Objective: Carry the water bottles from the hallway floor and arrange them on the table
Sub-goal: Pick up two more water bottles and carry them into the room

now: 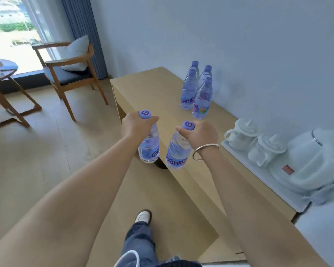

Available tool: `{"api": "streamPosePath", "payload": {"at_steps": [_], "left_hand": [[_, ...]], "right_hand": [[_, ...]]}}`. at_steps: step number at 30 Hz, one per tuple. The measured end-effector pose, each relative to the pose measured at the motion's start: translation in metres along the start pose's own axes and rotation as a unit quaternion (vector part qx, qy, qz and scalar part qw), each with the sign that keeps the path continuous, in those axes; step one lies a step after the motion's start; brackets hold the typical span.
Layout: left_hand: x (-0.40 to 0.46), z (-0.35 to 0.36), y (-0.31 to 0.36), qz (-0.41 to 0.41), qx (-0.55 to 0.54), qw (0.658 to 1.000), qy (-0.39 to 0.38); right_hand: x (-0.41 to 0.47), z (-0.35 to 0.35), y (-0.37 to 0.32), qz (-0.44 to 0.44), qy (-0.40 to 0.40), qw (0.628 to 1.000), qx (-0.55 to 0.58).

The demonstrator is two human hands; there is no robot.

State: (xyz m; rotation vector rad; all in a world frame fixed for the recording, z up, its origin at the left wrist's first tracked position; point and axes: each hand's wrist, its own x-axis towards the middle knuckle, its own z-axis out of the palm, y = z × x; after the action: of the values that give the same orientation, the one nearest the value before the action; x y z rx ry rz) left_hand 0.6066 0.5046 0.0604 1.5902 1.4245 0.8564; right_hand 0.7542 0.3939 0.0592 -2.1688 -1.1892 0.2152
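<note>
1. Here, in the head view, the left hand [135, 125] is wrapped around the neck of a water bottle [149, 146], just under its purple cap.
2. That left bottle hangs upright in the air, by the front edge of the table [154, 89]. It does not touch the table.
3. The right hand [200, 134] is wrapped around the neck of a second water bottle [177, 151], also just under the cap.
4. The second bottle tilts a little, with its bottom toward the left. It is up in the air over the front edge of the table.
5. The two held bottles are close, side by side, but not touching.
6. A silver bracelet [205, 152] sits on the right wrist.
7. Four more bottles [197, 91] stand upright on the table, packed close together near the wall, well apart from the two hands.
8. On the right part of the table there is a white tray [258, 171]. It holds two white cups with lids [256, 139] and a big white kettle [314, 160].
9. A wooden chair [69, 74] with a white pillow stands on the floor near the window, beside a blue curtain [83, 33].
10. A small round table [4, 74] is at the far left.
11. A leg in jeans and one shoe [143, 216] show at the bottom, on the floor by the table.
</note>
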Motion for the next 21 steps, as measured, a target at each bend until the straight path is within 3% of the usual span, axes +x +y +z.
{"api": "streamPosePath", "payload": {"at_steps": [10,21], "left_hand": [[0.173,0.075,0.046,0.069,-0.010,0.987,-0.143],[0.306,0.133,0.074,0.048,-0.010,0.981,-0.187]], "right_hand": [[0.141,0.028,-0.006,0.101,0.074,0.992,-0.027],[0.254,0.066,-0.018,0.228,0.107,0.961,-0.117]]}}
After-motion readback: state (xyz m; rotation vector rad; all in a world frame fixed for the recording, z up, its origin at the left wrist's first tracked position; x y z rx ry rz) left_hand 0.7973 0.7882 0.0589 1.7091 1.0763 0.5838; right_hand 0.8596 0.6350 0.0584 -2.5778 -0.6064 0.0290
